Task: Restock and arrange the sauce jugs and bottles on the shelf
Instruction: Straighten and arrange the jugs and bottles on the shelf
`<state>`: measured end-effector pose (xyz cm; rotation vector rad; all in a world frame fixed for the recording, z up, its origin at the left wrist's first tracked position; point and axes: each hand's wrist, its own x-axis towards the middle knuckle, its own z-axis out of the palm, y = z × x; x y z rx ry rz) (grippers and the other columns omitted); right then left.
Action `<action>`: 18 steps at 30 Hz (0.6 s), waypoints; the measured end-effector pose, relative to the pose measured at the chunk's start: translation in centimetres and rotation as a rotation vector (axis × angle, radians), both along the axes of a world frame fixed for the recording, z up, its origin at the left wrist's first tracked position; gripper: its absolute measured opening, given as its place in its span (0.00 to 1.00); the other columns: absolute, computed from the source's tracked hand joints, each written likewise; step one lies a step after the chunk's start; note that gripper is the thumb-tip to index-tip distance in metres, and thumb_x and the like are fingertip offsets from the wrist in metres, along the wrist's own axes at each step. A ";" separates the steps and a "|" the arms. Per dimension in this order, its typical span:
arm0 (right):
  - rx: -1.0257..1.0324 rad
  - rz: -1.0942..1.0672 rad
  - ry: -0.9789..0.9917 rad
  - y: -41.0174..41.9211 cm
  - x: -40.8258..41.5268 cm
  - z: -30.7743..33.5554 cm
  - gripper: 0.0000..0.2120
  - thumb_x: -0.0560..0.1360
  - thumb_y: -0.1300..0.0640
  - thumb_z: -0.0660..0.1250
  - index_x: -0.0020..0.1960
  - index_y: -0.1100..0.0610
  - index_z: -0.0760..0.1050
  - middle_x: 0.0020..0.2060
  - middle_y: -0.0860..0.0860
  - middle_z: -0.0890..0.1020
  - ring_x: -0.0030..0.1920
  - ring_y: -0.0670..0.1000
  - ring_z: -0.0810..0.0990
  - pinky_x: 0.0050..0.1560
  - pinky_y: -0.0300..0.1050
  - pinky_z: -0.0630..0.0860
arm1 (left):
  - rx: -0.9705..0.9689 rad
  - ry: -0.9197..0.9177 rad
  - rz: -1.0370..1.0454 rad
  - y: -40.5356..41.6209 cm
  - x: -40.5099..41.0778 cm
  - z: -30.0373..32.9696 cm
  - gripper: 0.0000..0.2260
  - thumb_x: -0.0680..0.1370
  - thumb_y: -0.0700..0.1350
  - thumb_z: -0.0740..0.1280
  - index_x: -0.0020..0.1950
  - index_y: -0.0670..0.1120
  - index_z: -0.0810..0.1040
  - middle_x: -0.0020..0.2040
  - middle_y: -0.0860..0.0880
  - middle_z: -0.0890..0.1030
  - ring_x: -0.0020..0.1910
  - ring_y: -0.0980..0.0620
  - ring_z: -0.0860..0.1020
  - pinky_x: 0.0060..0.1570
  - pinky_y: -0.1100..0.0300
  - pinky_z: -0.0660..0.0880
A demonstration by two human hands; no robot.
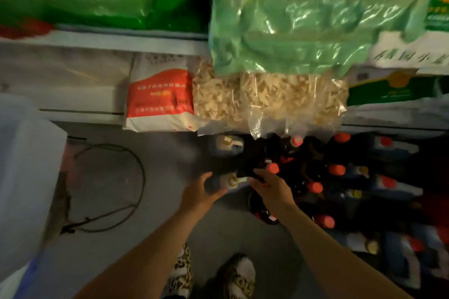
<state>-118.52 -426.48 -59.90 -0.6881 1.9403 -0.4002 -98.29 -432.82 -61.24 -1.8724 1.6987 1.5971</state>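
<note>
A dark sauce jug with a gold cap [228, 181] lies low at the left edge of the sauce stock. My left hand [201, 192] grips its left side, fingers curled round the body. My right hand [269, 187] reaches over from the right, and its fingers curl on the jug's white handle. A second gold-capped jug [226, 145] stands just behind. To the right, several dark bottles with red caps [336, 169] and blue-labelled jugs [393, 150] crowd the bottom level.
Shelves above carry a red and white sack [159, 99], clear bags of dried strips [269, 99] and green bags [291, 19]. A black cable [136, 175] loops on the grey floor at left, beside a pale bin [26, 165]. My patterned shoes [211, 277] stand below.
</note>
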 end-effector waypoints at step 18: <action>-0.090 -0.030 -0.161 -0.4 0.7 -18.6 0.19 0.82 0.52 0.64 0.72 0.48 0.70 0.63 0.47 0.77 0.63 0.47 0.76 0.67 0.46 0.73 | 0.122 0.232 0.254 -0.6 -1.2 -22.2 0.38 0.58 0.49 0.85 0.61 0.65 0.69 0.63 0.53 0.77 0.64 0.52 0.75 0.63 0.54 0.75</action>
